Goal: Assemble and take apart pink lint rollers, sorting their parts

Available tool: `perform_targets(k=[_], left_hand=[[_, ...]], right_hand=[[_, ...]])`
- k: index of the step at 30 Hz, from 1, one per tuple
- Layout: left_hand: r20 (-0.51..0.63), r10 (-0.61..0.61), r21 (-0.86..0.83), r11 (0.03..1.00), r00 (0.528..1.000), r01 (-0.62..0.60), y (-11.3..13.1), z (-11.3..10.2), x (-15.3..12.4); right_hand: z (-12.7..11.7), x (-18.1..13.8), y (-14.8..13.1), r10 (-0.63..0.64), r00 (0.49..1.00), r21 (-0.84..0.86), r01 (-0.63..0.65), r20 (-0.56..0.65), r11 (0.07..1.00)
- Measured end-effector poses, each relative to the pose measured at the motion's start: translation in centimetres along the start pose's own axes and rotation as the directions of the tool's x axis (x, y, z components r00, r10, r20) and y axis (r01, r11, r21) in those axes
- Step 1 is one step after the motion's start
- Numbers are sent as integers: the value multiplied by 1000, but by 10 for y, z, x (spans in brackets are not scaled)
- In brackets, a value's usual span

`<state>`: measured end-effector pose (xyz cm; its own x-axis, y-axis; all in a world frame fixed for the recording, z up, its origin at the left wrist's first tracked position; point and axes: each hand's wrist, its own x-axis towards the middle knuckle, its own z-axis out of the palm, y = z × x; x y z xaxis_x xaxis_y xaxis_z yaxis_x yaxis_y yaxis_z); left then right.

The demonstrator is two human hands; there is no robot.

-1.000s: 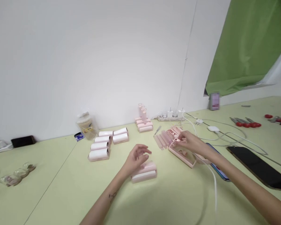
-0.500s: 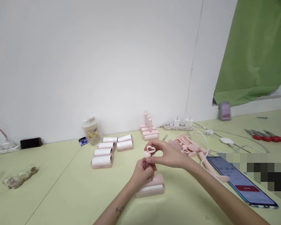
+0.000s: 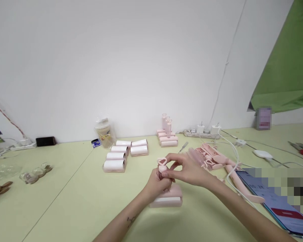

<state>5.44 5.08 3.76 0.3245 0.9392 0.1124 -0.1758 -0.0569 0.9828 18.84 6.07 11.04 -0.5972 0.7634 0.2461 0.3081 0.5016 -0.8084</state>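
Right hand (image 3: pixel 189 169) pinches the heart-topped pink piece (image 3: pixel 162 162); left hand (image 3: pixel 158 183) grips its stem from below, steadying it above the pink roller (image 3: pixel 168 198).

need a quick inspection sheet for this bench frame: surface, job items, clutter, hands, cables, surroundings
Surface: pale green table, bare in front of the person.
Job's things: pink heart-topped handle held upright over a pink roller unit lying on the table.
Clutter: four white-and-pink rollers in a group; stacked pink units at the wall; heap of pink parts; plastic cup; small glass jars; phone, screen lit.
Hands: left hand grips the handle's stem; right hand pinches just below the heart.
Cables: white cable running from the power strip past the pink parts.
Surroundings: white wall; green cloth at the right.
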Motion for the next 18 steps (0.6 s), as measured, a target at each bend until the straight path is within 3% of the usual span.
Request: perform_targets(k=[11, 18], left_hand=[[194, 18, -209, 978, 981, 23, 5, -7, -5], [172, 10, -269, 963, 985, 37, 6, -4, -2]], right_hand=[[-2, 0, 1, -70, 993, -34, 74, 94, 997], [2, 5, -5, -20, 999, 4, 20, 51, 1000]])
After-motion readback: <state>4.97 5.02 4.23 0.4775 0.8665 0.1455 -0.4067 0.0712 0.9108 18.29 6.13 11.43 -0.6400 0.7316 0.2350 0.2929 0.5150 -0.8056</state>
